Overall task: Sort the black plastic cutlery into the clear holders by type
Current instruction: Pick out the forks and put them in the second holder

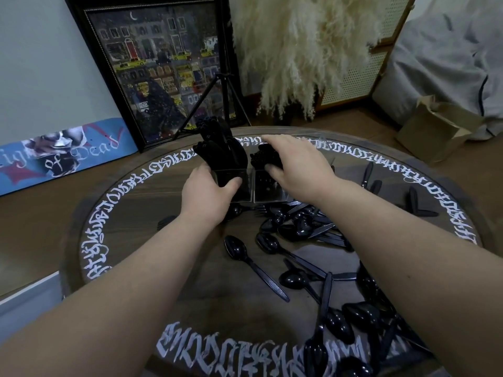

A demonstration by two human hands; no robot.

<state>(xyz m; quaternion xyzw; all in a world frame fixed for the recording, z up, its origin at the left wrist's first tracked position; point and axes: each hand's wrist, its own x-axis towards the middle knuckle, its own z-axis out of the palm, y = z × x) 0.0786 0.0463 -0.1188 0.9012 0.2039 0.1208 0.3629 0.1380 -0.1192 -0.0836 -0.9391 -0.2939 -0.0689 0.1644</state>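
Two clear holders stand side by side at frame centre on the round worktop [130, 202]. The left holder [239, 183] is packed with upright black cutlery; the left hand [208, 195] grips its near wall, thumb curled across the front. The right holder [268, 187] also carries a bundle; the right hand [295, 164] lies over the tops of that bundle, thumb curled against it, apparently clasping it. The type in either holder cannot be read.

Loose spoons [295, 229] and knives [326, 232] lie heaped just below the holders, more trailing to the lower right. One spoon [245, 257] lies apart at lower centre.

Assessment: pieces are light, stiff, glossy and likely slippery, and thin necks could snap if bent. Take each by the handle, mid-length. The holders look light and top-heavy when loaded; steady them low on the wall.
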